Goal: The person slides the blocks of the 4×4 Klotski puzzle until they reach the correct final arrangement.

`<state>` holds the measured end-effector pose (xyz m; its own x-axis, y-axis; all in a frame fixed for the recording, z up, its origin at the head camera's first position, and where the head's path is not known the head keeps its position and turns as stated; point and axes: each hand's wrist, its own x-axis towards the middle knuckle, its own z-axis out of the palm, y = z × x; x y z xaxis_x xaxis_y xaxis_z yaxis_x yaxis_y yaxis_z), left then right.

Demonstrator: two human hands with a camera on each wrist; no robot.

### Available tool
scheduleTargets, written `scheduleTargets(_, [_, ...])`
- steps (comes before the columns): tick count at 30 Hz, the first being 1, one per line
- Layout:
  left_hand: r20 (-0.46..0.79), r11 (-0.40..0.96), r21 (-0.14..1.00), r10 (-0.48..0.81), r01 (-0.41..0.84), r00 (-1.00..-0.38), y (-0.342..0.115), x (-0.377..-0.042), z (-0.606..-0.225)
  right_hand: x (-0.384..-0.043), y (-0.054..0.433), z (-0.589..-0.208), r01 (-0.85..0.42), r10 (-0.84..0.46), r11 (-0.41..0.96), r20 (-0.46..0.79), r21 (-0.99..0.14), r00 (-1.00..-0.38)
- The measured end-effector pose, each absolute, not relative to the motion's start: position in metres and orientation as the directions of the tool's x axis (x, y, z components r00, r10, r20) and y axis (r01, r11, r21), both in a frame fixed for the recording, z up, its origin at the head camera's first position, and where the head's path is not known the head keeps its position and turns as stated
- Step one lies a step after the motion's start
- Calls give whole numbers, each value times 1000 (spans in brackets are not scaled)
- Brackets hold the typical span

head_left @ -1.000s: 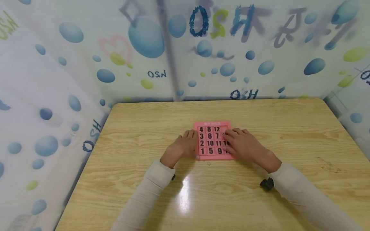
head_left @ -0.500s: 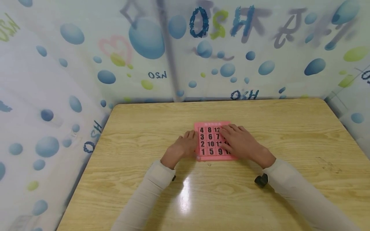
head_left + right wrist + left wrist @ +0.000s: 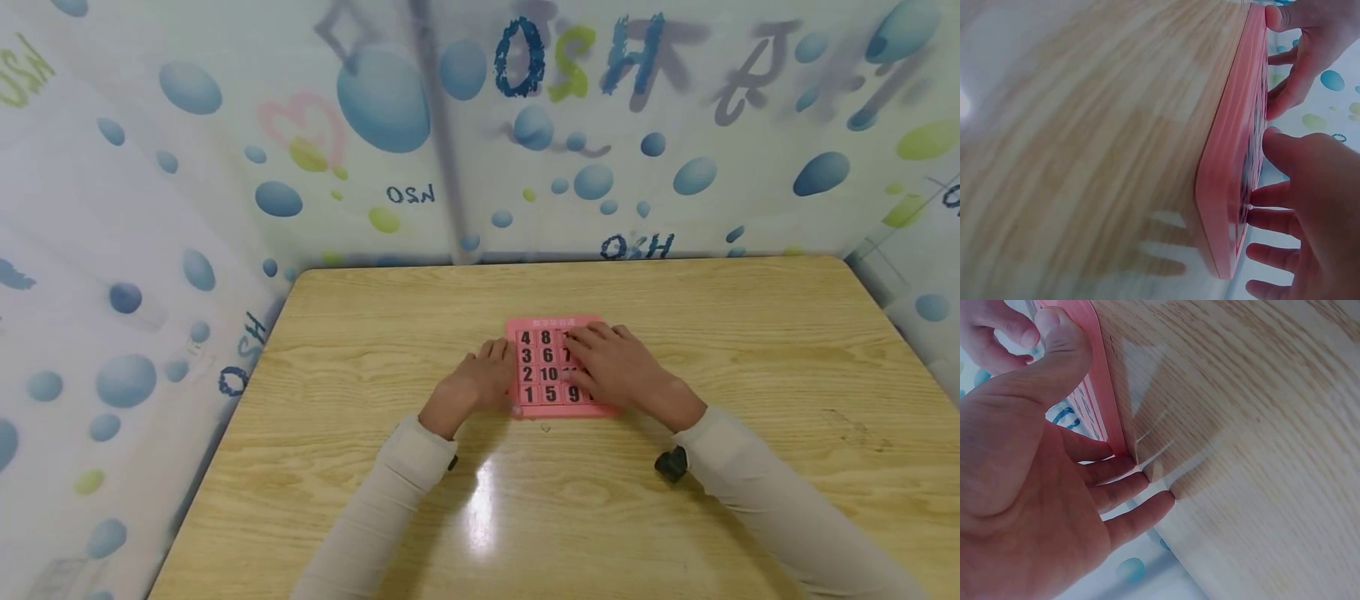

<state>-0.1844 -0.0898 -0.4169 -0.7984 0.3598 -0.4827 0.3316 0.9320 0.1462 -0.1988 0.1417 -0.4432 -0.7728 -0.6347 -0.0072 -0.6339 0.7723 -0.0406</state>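
Note:
A pink number slide puzzle [image 3: 548, 356] lies flat on the wooden table. Its left columns read 4, 3, 2, 1 and 8, 6, 10, 5. Along its left edge rests my left hand [image 3: 480, 379], thumb at the near corner; in the left wrist view, the thumb [image 3: 1066, 347] touches the frame while the outer fingertips reach the table. My right hand [image 3: 630, 367] lies over the puzzle's right side, covering most of the right column. Seen from the right wrist, the fingertips [image 3: 1260, 217] touch the tile face with the fingers extended. The top right slot is hidden.
Around the puzzle spreads the light wooden table [image 3: 360, 333], with a bright reflection near the front. Behind it stands a wall covering [image 3: 480, 167] printed with blue and green drops. A dark wrist device [image 3: 671, 464] sits below the right cuff.
My right hand has moved left and slightly up at first, its fingers now partly covering the 12. The left hand keeps its place at the left edge.

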Motion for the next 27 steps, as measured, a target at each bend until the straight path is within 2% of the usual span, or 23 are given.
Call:
scheduleTargets(11, [-477, 930, 119, 362, 349, -801, -89, -185, -416, -199, 155, -440, -598, -598, 801, -42, -21, -800])
scheduleTargets(20, [-471, 928, 149, 370, 341, -801, -90, -185, -416, -198, 159, -440, -611, -612, 791, -20, -32, -791])
scheduleTargets(27, [-473, 928, 130, 368, 350, -801, -90, -184, -417, -200, 140, -440, -636, -638, 769, -13, -64, -770])
